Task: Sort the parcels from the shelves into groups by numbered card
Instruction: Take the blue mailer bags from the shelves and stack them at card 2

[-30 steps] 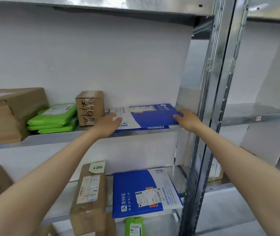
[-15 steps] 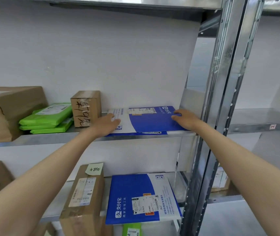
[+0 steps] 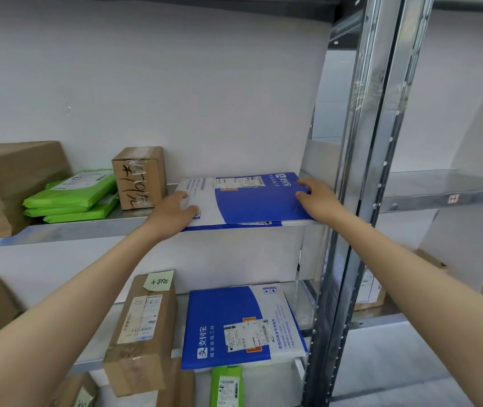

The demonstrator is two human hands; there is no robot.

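A blue-and-white mailer (image 3: pixel 249 201) was found lying flat at the right end of the upper shelf (image 3: pixel 73 230), its front edge level with the shelf lip, beside the metal upright (image 3: pixel 366 171). The left hand (image 3: pixel 172 214) was laid on its white left end, fingers loosely extended on top with the thumb alongside; nothing was pinched. The right hand (image 3: pixel 318 201) was spread on the blue right end, fingers slightly apart and pressed on the surface. A small brown box (image 3: pixel 139 177) with handwriting was set just left of the mailer, with green mailers (image 3: pixel 73 195) stacked beyond it.
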